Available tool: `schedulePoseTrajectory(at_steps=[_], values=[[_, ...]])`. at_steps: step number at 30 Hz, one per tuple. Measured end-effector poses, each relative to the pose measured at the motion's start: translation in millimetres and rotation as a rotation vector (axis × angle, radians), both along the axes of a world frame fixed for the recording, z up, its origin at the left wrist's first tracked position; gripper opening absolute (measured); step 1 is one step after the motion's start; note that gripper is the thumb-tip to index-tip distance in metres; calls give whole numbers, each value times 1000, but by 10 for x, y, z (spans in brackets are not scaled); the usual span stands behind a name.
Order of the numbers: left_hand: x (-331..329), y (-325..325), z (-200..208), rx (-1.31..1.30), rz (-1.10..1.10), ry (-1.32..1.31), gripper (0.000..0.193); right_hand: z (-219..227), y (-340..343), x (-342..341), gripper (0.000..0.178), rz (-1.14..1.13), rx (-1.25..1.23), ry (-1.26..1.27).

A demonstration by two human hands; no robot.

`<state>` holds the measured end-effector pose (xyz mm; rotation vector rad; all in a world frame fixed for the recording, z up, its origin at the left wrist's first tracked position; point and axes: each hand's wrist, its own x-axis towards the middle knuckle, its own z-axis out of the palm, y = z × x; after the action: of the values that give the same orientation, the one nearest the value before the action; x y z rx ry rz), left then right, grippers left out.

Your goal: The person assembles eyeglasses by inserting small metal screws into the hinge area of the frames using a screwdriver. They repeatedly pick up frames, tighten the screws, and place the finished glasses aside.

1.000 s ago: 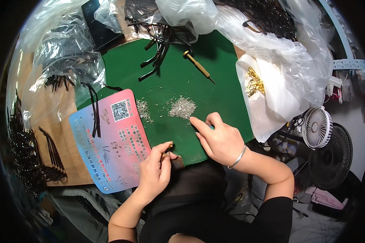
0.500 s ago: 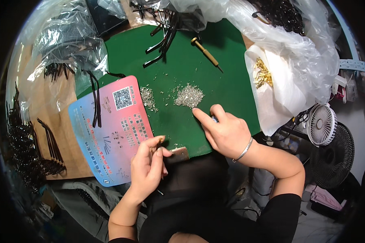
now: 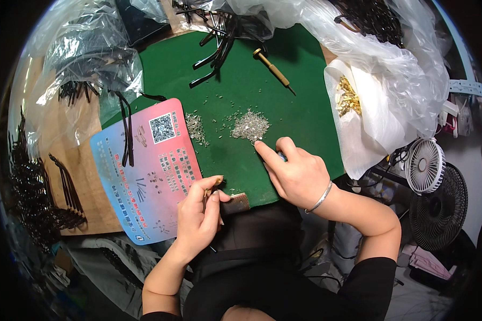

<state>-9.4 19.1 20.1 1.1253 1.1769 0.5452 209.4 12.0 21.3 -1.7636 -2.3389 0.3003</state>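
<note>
My left hand (image 3: 198, 219) is closed near the mat's front edge, thumb and fingers pinching a small gold metal piece (image 3: 218, 181) that is mostly covered by the fingertips. A grey ridged block (image 3: 238, 202) lies at the mat edge just beside those fingers. My right hand (image 3: 300, 174) stretches its index finger to the near rim of a heap of tiny silver metal pieces (image 3: 250, 125). Its other fingers curl around something with a blue part (image 3: 281, 155), the rest of which is hidden. A smaller scatter of silver pieces (image 3: 196, 129) lies left of the heap.
A green mat (image 3: 284, 112) covers the table. On it lie a gold screwdriver (image 3: 273, 71) and black glasses temples (image 3: 214, 59). A pink-blue printed sheet (image 3: 144, 176) is at left. Gold metal parts (image 3: 347, 97) rest on white wrapping at right, near two fans (image 3: 425, 165).
My right index fingertip stays at the heap's near edge with barely any shift. The left hand has moved slightly right and up, still pinching the gold piece.
</note>
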Motion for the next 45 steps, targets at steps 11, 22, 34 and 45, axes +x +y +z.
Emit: schedulePoseTrajectory(at_steps=[11,22,34,45], values=[[9,3,10,16,-14,6,24,22,5,-48,49,13,29,-104],[-1,-11,-33,79,-11,49,24,272,-35,-221,29,46,-439,470],[125,-100,-143,543,5,299,26,225,24,-407,27,115,-566,521],[121,-65,-98,462,-14,324,28,337,-9,-470,27,111,-502,307]])
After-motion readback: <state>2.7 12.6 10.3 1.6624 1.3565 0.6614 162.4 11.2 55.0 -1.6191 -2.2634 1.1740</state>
